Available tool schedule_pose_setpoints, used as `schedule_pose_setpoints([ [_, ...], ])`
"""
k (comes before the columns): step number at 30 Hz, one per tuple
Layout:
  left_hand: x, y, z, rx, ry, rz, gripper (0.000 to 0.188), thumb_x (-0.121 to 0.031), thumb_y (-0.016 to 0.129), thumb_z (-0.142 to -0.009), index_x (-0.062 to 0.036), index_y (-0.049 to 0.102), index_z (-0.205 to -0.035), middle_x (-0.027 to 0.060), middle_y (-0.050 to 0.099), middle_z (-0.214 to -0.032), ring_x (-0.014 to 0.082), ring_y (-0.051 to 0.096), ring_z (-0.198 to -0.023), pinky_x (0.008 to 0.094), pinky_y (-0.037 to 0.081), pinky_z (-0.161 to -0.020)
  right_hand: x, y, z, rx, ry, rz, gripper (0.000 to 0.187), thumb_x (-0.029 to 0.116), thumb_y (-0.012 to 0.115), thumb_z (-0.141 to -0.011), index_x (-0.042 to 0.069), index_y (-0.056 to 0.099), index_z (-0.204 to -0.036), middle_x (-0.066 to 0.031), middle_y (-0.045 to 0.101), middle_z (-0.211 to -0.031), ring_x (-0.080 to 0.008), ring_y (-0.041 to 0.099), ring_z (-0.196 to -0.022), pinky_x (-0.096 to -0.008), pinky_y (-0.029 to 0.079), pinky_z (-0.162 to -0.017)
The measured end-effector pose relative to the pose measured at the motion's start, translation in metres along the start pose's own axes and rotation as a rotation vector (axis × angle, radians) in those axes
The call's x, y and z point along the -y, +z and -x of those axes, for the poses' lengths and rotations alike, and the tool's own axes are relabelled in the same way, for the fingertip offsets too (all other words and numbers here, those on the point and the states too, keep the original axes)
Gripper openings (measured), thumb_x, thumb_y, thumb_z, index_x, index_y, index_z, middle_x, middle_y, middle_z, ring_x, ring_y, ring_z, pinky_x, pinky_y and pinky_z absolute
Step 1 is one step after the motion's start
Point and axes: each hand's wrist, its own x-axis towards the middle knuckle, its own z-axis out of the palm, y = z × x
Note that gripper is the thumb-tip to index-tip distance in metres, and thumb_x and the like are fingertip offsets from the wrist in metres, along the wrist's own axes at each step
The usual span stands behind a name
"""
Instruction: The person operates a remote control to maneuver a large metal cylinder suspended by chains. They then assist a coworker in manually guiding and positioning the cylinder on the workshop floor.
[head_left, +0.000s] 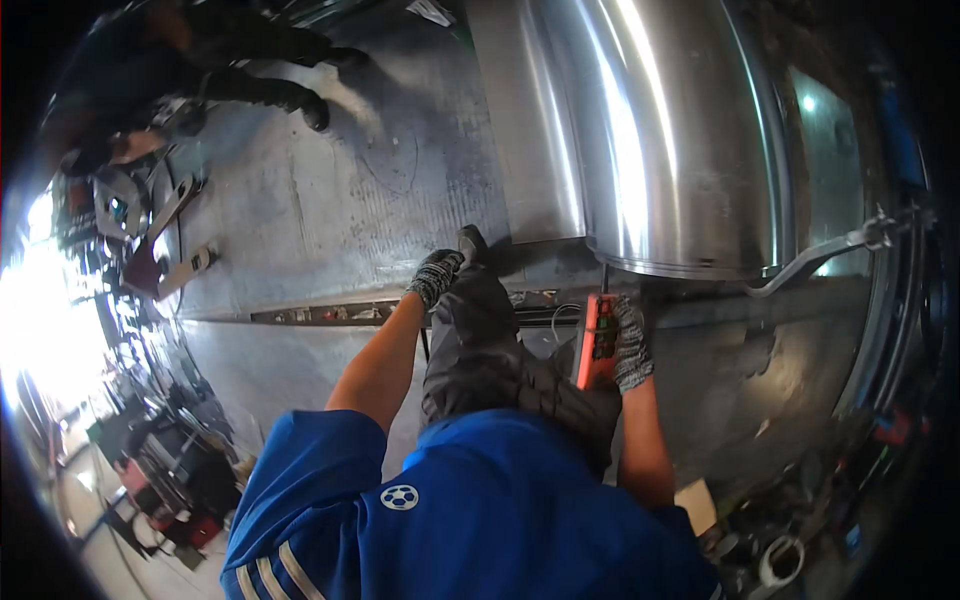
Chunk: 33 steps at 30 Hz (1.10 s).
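Observation:
My right hand [631, 345], in a grey knitted glove, grips a red-orange pendant control [598, 342] with dark and green buttons down its face. A dark cable rises from the top of the pendant toward the large shiny sheet-metal cylinder [665, 140]. In a matching glove, my left hand [437, 277] lies against my dark-trousered leg [475, 320], close to my shoe [471, 242]. Its fingers look laid over the leg and show only in part; I see nothing held in them.
A curved metal bar [815, 262] juts in beside the cylinder at the right. A narrow slot [340, 315] with scraps crosses the metal floor [330, 220]. Another person [270, 90] is at the upper left, near metal brackets [165, 240]. Clutter [170, 470] fills the lower left.

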Motion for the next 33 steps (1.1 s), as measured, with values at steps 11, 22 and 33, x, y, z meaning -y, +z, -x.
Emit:
schedule_pose_setpoints([
  [11,0.058,-0.028,-0.187,0.147,0.002,-0.209,0.024,-0.034,0.059,-0.090,-0.0141,0.066,-0.103,0.0030,0.064,-0.085,0.0170,0.058,-0.076,0.0369,0.049,-0.067,-0.092,0.109,-0.050,-0.141,0.122,-0.238,0.036,0.049,0.065,-0.088,0.017,0.065,-0.105,0.0027,0.066,-0.095,-0.0134,0.063,-0.086,-0.0311,0.052,-0.076],
  [22,0.119,0.078,-0.353,0.047,-0.402,-0.226,0.030,-0.026,0.060,-0.086,-0.0122,0.067,-0.111,0.0170,0.064,-0.115,0.0310,0.060,-0.108,0.0394,0.047,-0.093,-0.160,0.060,-0.252,-0.161,0.077,-0.438,0.042,0.046,0.060,-0.092,0.011,0.062,-0.115,-0.0007,0.066,-0.100,-0.0134,0.063,-0.086,-0.0292,0.053,-0.075],
  [33,0.185,0.101,-0.518,0.010,0.206,-0.660,0.028,-0.025,0.051,-0.094,-0.0089,0.068,-0.109,0.0140,0.067,-0.112,0.0266,0.063,-0.102,0.0385,0.047,-0.090,-0.183,-0.003,-0.292,-0.077,-0.055,-0.239,0.033,0.035,0.063,-0.092,0.009,0.060,-0.112,-0.0029,0.064,-0.103,-0.0156,0.063,-0.092,-0.0312,0.053,-0.081],
])
